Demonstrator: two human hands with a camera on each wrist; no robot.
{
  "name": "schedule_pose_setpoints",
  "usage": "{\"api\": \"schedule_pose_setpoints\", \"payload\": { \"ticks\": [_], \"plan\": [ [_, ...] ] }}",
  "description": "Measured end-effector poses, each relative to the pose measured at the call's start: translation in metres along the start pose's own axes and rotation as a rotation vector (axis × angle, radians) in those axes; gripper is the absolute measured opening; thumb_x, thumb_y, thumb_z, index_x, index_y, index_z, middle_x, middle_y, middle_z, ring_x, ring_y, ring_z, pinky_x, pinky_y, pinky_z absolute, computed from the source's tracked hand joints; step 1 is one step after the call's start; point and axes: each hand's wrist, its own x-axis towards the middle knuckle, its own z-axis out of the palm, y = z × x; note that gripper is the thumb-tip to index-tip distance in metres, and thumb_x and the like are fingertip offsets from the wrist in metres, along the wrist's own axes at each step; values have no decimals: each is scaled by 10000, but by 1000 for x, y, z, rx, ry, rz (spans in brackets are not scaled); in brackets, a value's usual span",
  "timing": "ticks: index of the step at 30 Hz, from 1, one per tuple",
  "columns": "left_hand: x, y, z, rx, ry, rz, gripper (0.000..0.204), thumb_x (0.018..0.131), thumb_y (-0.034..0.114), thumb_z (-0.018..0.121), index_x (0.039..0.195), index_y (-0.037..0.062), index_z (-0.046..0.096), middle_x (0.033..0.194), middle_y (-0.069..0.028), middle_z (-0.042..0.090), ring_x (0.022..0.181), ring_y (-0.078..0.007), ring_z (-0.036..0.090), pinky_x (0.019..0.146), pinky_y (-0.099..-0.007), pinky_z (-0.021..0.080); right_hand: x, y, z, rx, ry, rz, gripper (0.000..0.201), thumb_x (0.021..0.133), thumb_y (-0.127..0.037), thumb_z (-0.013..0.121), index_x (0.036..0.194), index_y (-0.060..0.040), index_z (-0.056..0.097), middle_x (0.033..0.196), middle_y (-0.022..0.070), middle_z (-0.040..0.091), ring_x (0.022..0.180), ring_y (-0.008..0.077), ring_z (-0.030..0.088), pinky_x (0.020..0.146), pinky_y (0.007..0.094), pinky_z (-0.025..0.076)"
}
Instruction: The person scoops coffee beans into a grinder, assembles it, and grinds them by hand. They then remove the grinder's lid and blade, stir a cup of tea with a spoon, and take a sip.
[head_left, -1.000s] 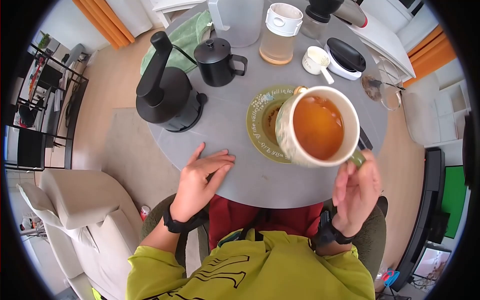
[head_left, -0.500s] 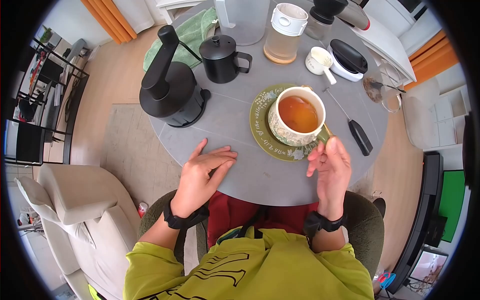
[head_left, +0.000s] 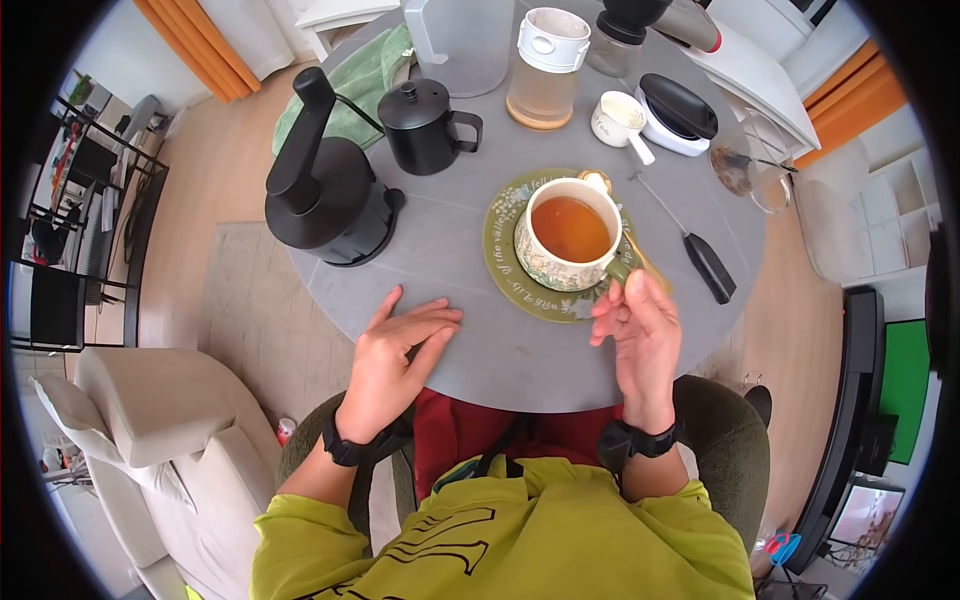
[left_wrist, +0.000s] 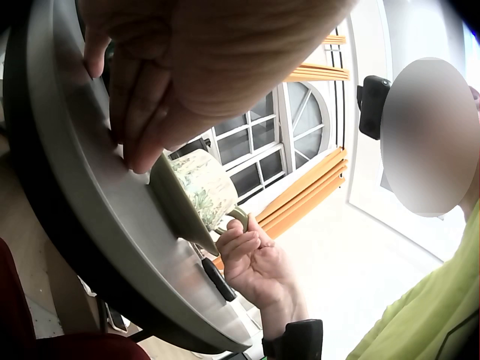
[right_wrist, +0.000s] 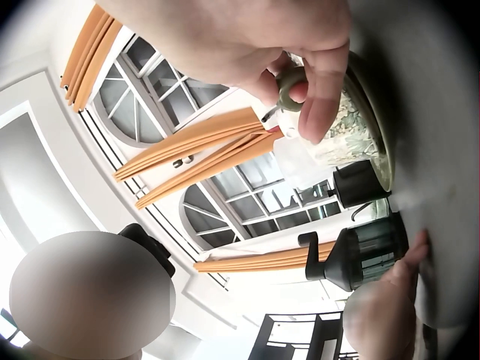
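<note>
A patterned cup [head_left: 568, 235] of amber liquid stands upright on a green saucer [head_left: 503, 262] with white lettering. Its green handle is pinched between thumb and fingers of the right hand [head_left: 644, 340]. In the left wrist view the cup [left_wrist: 201, 184] sits on the saucer, the right hand [left_wrist: 259, 270] at its handle. The right wrist view shows the right hand [right_wrist: 300, 52] close up, fingers round the handle [right_wrist: 291, 88]. The left hand [head_left: 392, 365] rests on the table's near edge, fingers spread, holding nothing. A gold spoon lies by the cup handle, partly hidden.
Left of the saucer stand a black grinder [head_left: 325, 200] and a black lidded pot [head_left: 418, 128]. Behind are a clear jar [head_left: 540, 95], a small white cup [head_left: 617, 120] and a black-and-white scale [head_left: 680, 115]. A black-handled whisk [head_left: 709, 268] lies at the right.
The right hand has brought the cup down and to the left, from above the table onto the saucer. Its grip on the handle remains. The left hand has stayed on the table.
</note>
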Motion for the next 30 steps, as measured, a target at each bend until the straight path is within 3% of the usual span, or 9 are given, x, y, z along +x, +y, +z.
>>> {"api": "schedule_pose_setpoints", "payload": {
  "ticks": [14,23,25,26,28,30],
  "plan": [
    [0,0,0,0,12,12,121,919,59,620,929,20,734,1031,-99,744,1109,-269,669,1148,-506,289,-1,0,-4,-2,-34,42,302,1013,-291,543,901,-21,619,747,109,669,585,173,660,536,288,549],
    [0,1,1,7,10,18,120,914,51,618,930,12,730,1035,-102,743,1109,-272,669,1147,-511,288,-9,-17,-5,-253,-29,87,232,995,-222,583,1059,-5,632,633,55,605,449,105,541,443,238,435],
    [0,1,1,14,10,20,120,914,51,617,930,11,729,1036,-104,742,1109,-272,668,1147,-511,288,-15,-26,2,-560,63,-33,194,964,-155,627,1112,-31,605,596,8,569,459,63,482,446,229,377],
    [0,1,1,12,10,19,120,915,53,618,931,11,729,1036,-105,742,1111,-273,668,1147,-511,289,-14,-25,-2,-558,64,-34,194,964,-155,627,1112,-31,605,596,8,569,459,63,482,446,229,377],
    [0,0,1,11,11,19,120,915,55,619,931,11,729,1036,-105,742,1112,-273,668,1147,-511,289,-9,-19,-18,-759,276,-380,233,935,-121,661,1135,-37,577,577,-17,542,486,44,446,465,232,345],
    [-1,-2,3,24,34,43,95,895,65,649,926,23,728,1017,-87,742,1091,-246,675,1126,-494,321,-2,-18,-26,-798,322,-434,239,911,-114,688,1109,-36,578,582,-4,533,513,72,469,500,249,381]
  ]
}}
